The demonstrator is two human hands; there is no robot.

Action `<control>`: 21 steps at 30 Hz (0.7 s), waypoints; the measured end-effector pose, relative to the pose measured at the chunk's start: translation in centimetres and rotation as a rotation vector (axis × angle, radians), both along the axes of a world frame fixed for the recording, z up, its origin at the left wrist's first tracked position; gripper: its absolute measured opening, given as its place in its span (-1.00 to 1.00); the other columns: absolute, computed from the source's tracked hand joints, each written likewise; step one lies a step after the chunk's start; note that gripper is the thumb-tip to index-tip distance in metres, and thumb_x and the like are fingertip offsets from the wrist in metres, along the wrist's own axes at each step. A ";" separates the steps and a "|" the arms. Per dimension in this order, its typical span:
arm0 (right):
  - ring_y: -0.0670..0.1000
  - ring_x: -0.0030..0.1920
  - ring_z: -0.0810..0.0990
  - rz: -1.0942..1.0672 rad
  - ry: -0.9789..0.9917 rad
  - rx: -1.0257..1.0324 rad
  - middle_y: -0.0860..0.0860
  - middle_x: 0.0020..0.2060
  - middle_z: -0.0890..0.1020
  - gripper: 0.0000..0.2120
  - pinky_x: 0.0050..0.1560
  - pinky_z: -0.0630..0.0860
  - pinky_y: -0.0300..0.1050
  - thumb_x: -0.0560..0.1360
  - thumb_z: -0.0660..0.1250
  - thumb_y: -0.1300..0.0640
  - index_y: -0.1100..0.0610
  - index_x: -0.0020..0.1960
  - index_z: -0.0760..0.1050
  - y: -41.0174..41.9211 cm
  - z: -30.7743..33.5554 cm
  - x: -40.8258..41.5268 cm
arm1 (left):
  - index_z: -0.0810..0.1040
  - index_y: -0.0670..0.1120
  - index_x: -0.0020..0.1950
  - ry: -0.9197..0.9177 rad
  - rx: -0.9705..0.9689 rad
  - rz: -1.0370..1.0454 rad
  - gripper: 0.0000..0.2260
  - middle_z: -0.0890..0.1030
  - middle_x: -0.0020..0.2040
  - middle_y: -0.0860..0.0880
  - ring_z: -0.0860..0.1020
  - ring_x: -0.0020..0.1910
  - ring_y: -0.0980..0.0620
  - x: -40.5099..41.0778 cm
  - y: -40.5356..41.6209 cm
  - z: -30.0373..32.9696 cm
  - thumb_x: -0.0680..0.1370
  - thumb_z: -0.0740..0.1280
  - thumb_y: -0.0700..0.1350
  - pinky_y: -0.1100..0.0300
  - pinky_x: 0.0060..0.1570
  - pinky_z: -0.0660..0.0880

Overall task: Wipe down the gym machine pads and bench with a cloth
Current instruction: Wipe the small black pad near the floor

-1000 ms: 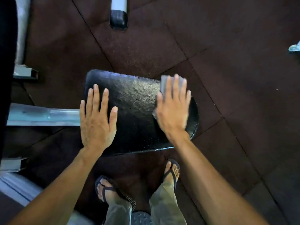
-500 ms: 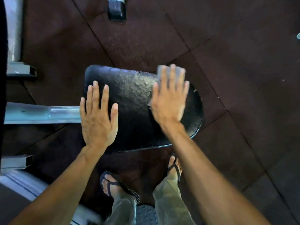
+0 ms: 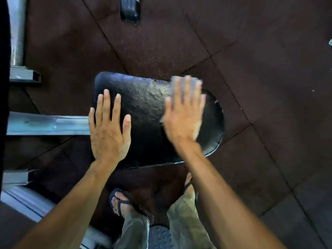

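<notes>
A black, glossy, leather-like seat pad (image 3: 149, 126) with a squared left end and a rounded right end sits above a dark reddish-brown rubber tile floor (image 3: 269, 87); its surface is creased and shiny, with pale sheen near the far edge and a thin bright rim along the near edge. The left hand (image 3: 109, 130) lies flat on the pad's left end, palm down, fingers spread and straight, gripping nothing. The right hand (image 3: 183, 114), blurred, presses flat on a grey cloth (image 3: 188, 82) at the pad's far right part; the cloth shows past the fingertips, pinned under the open palm rather than clenched. A grey metal frame bar (image 3: 46, 123) meets the pad from the left.
</notes>
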State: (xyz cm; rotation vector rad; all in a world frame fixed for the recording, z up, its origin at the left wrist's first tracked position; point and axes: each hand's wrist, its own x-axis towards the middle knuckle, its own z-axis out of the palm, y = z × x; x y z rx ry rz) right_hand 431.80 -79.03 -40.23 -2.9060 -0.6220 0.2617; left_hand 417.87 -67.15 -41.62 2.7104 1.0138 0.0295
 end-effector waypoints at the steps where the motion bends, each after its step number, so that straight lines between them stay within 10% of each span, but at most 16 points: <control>1: 0.19 0.60 -0.14 0.109 0.006 0.016 0.09 0.61 -0.06 -0.45 0.54 0.03 0.23 0.66 -0.08 -0.06 0.02 0.61 -0.08 1.1 -0.2 -2.0 | 0.05 -0.02 0.60 -0.006 -0.002 -0.002 -0.49 0.01 0.63 -0.07 -0.02 0.62 -0.02 0.0 0.1 0.0 0.67 -0.07 0.11 -0.06 0.58 -0.01; 5: 0.11 0.61 -0.11 0.500 0.060 -0.011 0.01 0.61 -0.01 -0.46 0.54 0.11 0.15 0.67 0.00 -0.06 -0.02 0.61 -0.04 -5.3 0.5 -8.4 | 0.08 -0.03 0.60 -0.032 -0.019 -0.016 -0.49 0.01 0.63 -0.06 -0.02 0.62 -0.01 -0.2 0.2 0.1 0.67 -0.08 0.10 -0.05 0.58 -0.01; 13: 0.18 0.60 -0.05 0.039 -0.022 -0.036 0.08 0.61 0.02 -0.46 0.55 0.05 0.23 0.66 -0.04 -0.05 0.00 0.61 -0.02 -3.1 0.5 0.5 | 0.07 -0.03 0.60 -0.002 -0.012 -0.001 -0.49 0.01 0.63 -0.07 -0.01 0.62 -0.03 0.0 0.1 0.0 0.67 -0.07 0.12 -0.07 0.57 0.01; 21: 0.04 0.60 -0.25 0.303 0.298 0.253 -0.01 0.61 -0.11 -0.46 0.58 -0.18 0.12 0.67 -0.01 -0.08 -0.04 0.61 -0.05 -2.6 1.4 -3.8 | 0.18 -0.08 0.57 -0.073 -0.069 0.016 -0.46 0.10 0.62 -0.10 0.06 0.61 -0.05 0.2 0.1 0.9 0.66 -0.12 0.14 -0.13 0.55 0.07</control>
